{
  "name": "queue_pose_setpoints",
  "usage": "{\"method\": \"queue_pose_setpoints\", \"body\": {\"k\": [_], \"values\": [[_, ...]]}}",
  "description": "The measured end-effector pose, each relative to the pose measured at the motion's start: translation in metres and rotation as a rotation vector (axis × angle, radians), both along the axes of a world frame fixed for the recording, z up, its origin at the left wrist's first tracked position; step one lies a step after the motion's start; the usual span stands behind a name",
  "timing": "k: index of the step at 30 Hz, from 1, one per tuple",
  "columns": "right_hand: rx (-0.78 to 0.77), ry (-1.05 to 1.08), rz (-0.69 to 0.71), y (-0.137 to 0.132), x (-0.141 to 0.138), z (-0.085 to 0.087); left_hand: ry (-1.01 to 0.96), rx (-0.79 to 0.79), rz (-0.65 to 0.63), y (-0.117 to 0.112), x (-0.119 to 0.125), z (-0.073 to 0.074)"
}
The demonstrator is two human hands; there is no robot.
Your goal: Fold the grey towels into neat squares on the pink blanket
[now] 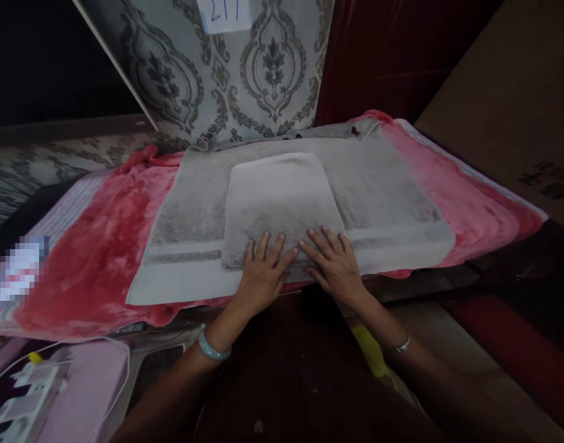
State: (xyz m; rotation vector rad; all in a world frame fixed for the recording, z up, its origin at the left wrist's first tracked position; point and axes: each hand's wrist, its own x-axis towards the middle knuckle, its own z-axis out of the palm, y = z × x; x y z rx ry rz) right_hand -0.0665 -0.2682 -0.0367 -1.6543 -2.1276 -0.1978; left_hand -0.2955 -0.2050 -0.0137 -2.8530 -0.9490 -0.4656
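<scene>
Left hand (261,274) and right hand (334,264) lay palm-down, fingers spread, across near edge of folded cloth (279,191), grey towel (383,178) beneath.

From over here I have the left arm (164,381) and right arm (404,354) stretched forward, slanting inward toward each other. My left grip (262,278) lies palm down, its fingers spread and pointing ahead. My right grip (333,264) is palm down too, fingers fanned, angled leftward. The two sit side by side, index fingertips close together.
</scene>
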Motion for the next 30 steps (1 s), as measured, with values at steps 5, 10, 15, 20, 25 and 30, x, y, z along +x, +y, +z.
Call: {"method": "queue_pose_setpoints", "body": {"k": [5, 10, 15, 20, 25, 30], "values": [[0.012, 0.006, -0.011, -0.001, -0.004, 0.003, -0.024, 0.027, -0.008, 0.000, -0.001, 0.005], [0.005, 0.033, 0.031, 0.011, 0.004, 0.025, -0.054, 0.065, -0.015, 0.015, -0.017, 0.019], [-0.009, -0.017, 0.029, 0.046, 0.008, 0.039, -0.052, 0.132, 0.188, 0.029, -0.033, 0.016], [-0.057, -0.069, 0.003, 0.060, 0.008, 0.019, -0.019, 0.147, 0.278, 0.023, -0.042, -0.003], [-0.107, -0.050, 0.025, 0.062, 0.013, 0.024, -0.022, 0.116, 0.227, 0.028, -0.038, 0.015], [-0.169, -0.018, 0.048, 0.097, 0.015, 0.055, -0.050, 0.079, 0.125, 0.032, -0.003, 0.030]]}}
